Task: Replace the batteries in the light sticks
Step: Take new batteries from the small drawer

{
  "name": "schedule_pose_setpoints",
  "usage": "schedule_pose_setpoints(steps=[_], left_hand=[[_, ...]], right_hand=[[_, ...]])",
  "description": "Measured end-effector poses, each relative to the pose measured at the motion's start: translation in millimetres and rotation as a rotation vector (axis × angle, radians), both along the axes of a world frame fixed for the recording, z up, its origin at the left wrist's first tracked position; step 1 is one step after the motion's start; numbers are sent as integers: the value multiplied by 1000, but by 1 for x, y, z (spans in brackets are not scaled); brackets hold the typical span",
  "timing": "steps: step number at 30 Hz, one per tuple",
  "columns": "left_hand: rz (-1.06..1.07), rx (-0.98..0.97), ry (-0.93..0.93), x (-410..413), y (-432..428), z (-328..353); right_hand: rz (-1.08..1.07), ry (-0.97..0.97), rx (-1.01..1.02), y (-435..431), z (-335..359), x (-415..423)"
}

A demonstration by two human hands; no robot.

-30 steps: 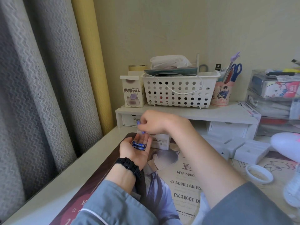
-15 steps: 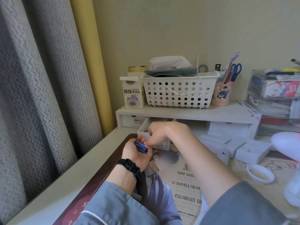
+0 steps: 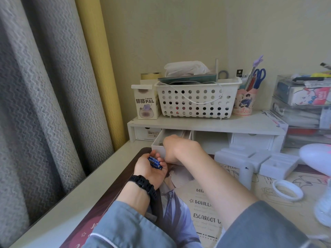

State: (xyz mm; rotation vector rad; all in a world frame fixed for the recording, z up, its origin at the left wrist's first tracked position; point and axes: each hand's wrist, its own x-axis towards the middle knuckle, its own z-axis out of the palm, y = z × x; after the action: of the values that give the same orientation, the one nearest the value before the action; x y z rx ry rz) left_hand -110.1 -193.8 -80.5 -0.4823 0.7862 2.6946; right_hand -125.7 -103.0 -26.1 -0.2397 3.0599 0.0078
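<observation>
My left hand (image 3: 146, 171) lies palm up on the desk mat, its fingers curled round a few blue batteries (image 3: 155, 162). A black watch sits on that wrist. My right hand (image 3: 180, 150) is just behind it, at the front wall of a small white drawer (image 3: 157, 146) pulled out from under the desk shelf. Its fingers curl over that wall and their tips are hidden. A white and pink light stick head (image 3: 316, 155) shows at the right edge.
The white shelf (image 3: 206, 125) carries a perforated basket (image 3: 195, 99), a small carton (image 3: 145, 102) and a pen cup (image 3: 244, 102). White stands (image 3: 250, 159) and a white ring (image 3: 287, 190) lie on the mat (image 3: 202, 212). Curtains hang at the left.
My right hand has dropped from above my left palm to the drawer front. The drawer now shows pulled out. My left hand keeps the batteries, fingers curled closer.
</observation>
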Motion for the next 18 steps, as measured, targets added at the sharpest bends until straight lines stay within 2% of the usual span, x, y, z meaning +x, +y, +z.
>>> schedule_pose_setpoints(steps=[3,5,8,11,13,18], left_hand=[[11,5,-10,0,0,-1],[32,12,-11,1,-1,0],[45,48,-3,4,-1,5],[45,113,15,7,-1,9],[35,144,35,8,-2,10],[23,238,92,8,-2,7]], right_hand=[[18,16,-49,9,6,-5],[46,14,-153,19,11,-9],[88,20,-383,32,24,-9],[91,97,-719,38,39,-2],[135,66,-869,35,44,2],[153,-1,-782,3,26,1]])
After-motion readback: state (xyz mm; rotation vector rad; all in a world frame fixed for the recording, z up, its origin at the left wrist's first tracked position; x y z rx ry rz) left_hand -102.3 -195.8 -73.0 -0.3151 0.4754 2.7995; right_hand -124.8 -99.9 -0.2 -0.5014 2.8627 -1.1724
